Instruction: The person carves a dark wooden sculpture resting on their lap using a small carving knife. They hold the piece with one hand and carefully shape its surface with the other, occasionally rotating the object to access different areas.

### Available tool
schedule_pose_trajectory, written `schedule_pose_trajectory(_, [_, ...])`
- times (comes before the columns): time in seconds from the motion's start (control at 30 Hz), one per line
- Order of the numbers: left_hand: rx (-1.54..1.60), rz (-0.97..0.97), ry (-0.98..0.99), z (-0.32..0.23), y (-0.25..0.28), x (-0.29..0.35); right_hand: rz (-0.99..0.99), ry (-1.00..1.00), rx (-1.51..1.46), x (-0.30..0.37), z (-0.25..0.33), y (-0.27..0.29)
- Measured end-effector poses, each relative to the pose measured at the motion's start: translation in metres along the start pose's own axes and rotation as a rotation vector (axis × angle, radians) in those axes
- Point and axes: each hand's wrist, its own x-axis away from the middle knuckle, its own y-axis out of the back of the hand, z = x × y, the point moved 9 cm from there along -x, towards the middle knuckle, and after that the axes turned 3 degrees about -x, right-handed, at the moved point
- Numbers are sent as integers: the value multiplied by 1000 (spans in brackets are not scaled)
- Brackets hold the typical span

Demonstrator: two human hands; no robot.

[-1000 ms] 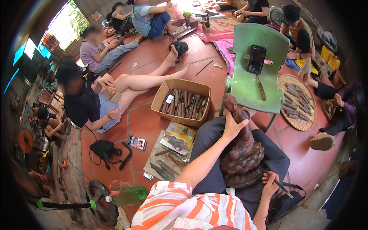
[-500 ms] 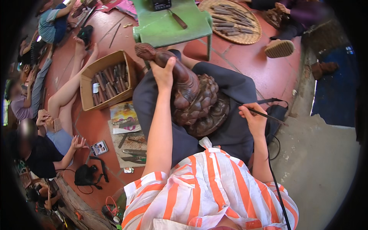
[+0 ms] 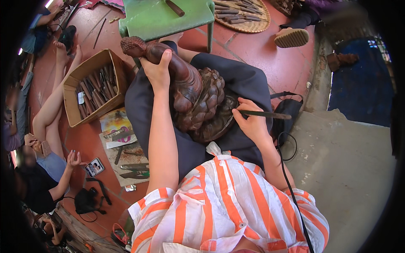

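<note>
A dark brown carved wooden statue (image 3: 190, 86) lies tilted across my lap, its curly-haired head toward the far left and its round, petal-covered base toward me. My left hand (image 3: 157, 74) is wrapped round the figure's upper body, thumb on top. At the right side of the base, my right hand (image 3: 252, 123) pinches a slim, dark, flat carving tool (image 3: 272, 115). One end of the tool sticks out to the right past the hand. The fingers and the base hide its working end, so contact with the wood cannot be made out.
Left of my knee stands a cardboard box (image 3: 69, 98) of wooden-handled tools. A mat (image 3: 126, 179) with flat blades lies nearer me. Ahead are a green plastic stool (image 3: 168, 25) and a woven tray (image 3: 263, 26) of tools. A black bag (image 3: 291, 107) sits at right; people sit at left.
My right hand has moved left and slightly up, bringing the tool from beside the statue to its base. The whole view has shifted; the left hand keeps its hold.
</note>
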Motion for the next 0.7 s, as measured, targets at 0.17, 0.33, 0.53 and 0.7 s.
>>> schedule_pose_trajectory(0.17, [-30,-11,32,11,2,-3,32,-70,34,3,1,-7])
schedule_pose_trajectory(0.33, [-35,-13,0,16,0,-6,5,-17,263,5,23,-24])
schedule_pose_trajectory(0.53, [-6,-28,-1,16,2,-5,80,-121,-75,2,-14,-6])
schedule_pose_trajectory(0.7, [17,-17,37,15,-2,1,4,17,223,7,17,-20])
